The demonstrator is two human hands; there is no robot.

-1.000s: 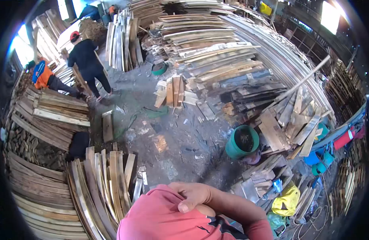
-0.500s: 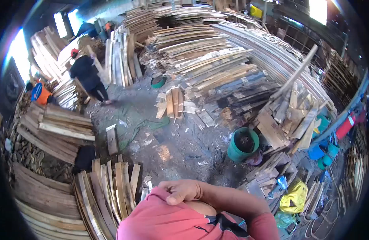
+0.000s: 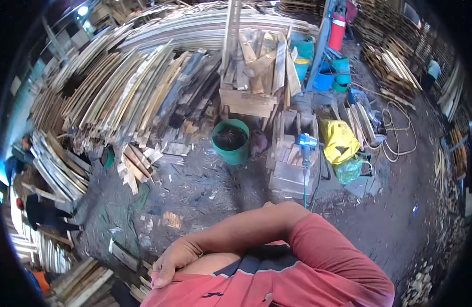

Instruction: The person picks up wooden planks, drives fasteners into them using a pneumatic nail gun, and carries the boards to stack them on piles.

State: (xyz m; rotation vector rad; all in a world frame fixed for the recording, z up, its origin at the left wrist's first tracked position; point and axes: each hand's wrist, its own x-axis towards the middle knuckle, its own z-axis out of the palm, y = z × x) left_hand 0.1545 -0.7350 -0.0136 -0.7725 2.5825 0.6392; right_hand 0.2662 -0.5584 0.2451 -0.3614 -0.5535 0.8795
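My right hand [image 3: 175,260] is closed on the cloth of the pink shirt [image 3: 307,279], near its left shoulder. The bare right forearm lies across my chest, and its sleeve is at the lower right. A small bit of skin shows beyond the forearm, too little to identify. My left hand cannot be made out. Ahead on the floor stands a green bucket [image 3: 230,142] with dark contents. To its right, a blue power tool [image 3: 306,140] rests on wooden blocks, beside a yellow bag [image 3: 340,140] and a green plastic bag [image 3: 348,170].
Long boards [image 3: 128,92] are stacked across the back left. Offcuts fill a wooden crate [image 3: 248,102] near a blue post. Blue buckets [image 3: 323,79] and a red cylinder [image 3: 337,33] stand behind. A person in dark clothes [image 3: 44,214] is at the left; a coiled hose [image 3: 399,130] lies right.
The view has swung to the right, so the bucket, tool and bags appear further left and the people lie at the left edge. My right hand still grips the shirt.
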